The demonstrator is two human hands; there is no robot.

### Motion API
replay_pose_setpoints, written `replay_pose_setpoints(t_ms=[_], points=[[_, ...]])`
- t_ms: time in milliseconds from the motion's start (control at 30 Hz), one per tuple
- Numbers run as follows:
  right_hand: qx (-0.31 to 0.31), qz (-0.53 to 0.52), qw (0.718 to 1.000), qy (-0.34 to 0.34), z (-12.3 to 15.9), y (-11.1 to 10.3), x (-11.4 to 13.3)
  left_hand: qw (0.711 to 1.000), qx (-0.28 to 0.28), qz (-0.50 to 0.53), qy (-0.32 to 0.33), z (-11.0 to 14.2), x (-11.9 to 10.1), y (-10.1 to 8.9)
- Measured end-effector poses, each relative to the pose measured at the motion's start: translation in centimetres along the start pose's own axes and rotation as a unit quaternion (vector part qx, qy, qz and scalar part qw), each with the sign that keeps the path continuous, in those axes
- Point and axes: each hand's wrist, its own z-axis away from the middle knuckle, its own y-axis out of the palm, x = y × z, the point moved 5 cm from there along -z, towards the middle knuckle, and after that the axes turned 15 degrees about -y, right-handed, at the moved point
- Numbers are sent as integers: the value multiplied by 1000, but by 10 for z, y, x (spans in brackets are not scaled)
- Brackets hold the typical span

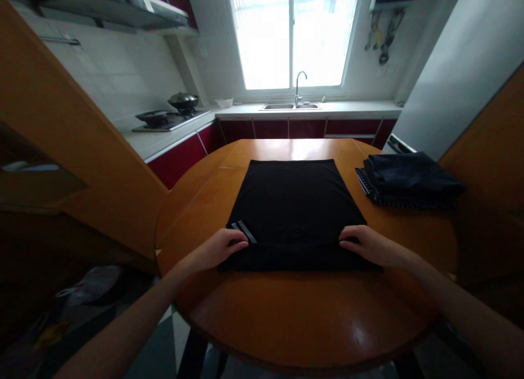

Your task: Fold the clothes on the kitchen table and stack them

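A black garment lies flat on the round wooden table, partly folded into a broad shape that narrows toward the far side. Two light grey stripes show at its left edge. Across its near part runs a crease, where a strip of cloth lies folded. My left hand pinches the cloth at the left end of that crease, beside the stripes. At the right end my right hand grips the cloth between thumb and fingers. Which garment it is, I cannot tell.
A stack of folded dark clothes rests at the table's right side. Beyond the table, a counter carries a sink with a faucet. Pans stand on the stove at the left. A wooden door frame rises close on the left.
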Motion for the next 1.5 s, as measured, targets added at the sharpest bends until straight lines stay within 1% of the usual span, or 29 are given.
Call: replay_pose_setpoints(t_ms=[100, 200, 367, 533, 667, 733, 833, 900, 1000, 1167, 1300, 1400, 1500], points=[[-18, 1, 1000, 2, 8, -4, -6, 1000, -20, -6, 9, 3, -2, -2], [-34, 6, 999, -1, 17, -9, -12, 999, -29, -18, 26, 9, -3, -2], [-55, -5, 998, -7, 22, -8, -19, 997, -47, -18, 53, 13, 2, -2], [-102, 0, 995, -20, 17, -16, -17, 992, -102, -15, 69, 7, 5, -9], [-135, 29, 990, -26, 7, -33, -14, 983, -160, -12, 87, -5, 0, -24], [-146, 43, 988, -27, -1, -44, -14, 978, -183, -11, 99, -15, -3, -34], [-164, 66, 983, -39, -18, -63, -20, 971, -213, -21, 107, -37, -3, -51], [-171, 81, 981, -45, -32, -74, -29, 968, -224, -30, 108, -56, -1, -60], [-171, 91, 980, -37, -58, -87, -49, 967, -231, -34, 104, -86, 3, -72], [-154, 92, 984, 7, -100, -96, -90, 968, -227, -27, 104, -136, 12, -86], [-145, 84, 985, 36, -123, -101, -118, 972, -212, -19, 98, -169, 23, -94], [-132, 88, 986, 44, -135, -104, -131, 977, -191, -15, 90, -189, 32, -94], [-114, 118, 985, 54, -144, -103, -137, 982, -175, -10, 68, -205, 43, -91]])
